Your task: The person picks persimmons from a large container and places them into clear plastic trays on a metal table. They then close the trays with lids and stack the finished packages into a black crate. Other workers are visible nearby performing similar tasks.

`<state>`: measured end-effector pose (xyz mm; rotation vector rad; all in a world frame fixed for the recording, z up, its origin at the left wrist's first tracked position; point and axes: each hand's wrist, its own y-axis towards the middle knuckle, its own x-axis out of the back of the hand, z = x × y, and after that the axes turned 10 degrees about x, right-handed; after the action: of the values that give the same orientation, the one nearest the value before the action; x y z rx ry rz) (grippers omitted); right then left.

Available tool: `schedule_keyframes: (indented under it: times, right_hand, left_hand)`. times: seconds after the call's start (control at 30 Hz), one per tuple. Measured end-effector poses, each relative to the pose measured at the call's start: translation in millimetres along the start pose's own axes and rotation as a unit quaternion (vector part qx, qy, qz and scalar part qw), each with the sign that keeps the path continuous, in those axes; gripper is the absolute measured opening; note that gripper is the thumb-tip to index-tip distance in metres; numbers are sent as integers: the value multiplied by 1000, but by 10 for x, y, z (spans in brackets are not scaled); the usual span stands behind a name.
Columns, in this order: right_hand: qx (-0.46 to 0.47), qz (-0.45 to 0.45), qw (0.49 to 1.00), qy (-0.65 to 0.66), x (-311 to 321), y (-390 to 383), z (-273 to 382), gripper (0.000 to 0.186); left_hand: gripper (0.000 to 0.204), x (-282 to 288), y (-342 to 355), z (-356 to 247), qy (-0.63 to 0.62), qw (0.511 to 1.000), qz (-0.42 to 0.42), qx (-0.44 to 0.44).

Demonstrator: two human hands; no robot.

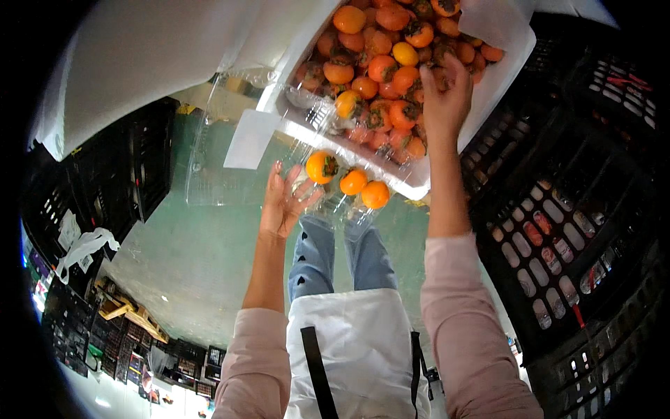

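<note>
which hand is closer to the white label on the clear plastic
Left. The left hand is close by, below and to the right of the white label; the right hand is much farther right, at the orange fruit in the white box.

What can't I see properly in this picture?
All in the head view:
1. The bottom of the white box: hidden under the piled persimmons.
2. The box's far end: cut off by the picture's top edge.
3. Whether the right hand grips a persimmon: its own fingers get in the way.
4. What is inside the black crate: its slotted wall covers most.
5. The small things at lower left: too tiny and blurred.
</note>
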<state>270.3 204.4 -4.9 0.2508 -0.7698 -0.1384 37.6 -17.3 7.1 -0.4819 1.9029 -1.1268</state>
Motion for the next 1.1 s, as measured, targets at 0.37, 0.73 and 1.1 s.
schedule_keyframes:
  times: [0.37,0.73,1.1]
  right_hand:
    - [10,147,988,-34,-371,712,-480,50]
    - [60,317,925,-200,-814,905,547,53]
    - [82,279,953,83,-297,588,624,52]
  left_hand:
    - [70,32,-11,-46,6,1000,17,21]
    - [51,27,-5,-22,-38,999,20,7]
    - [56,-40,-47,-39,-31,1000,4,3]
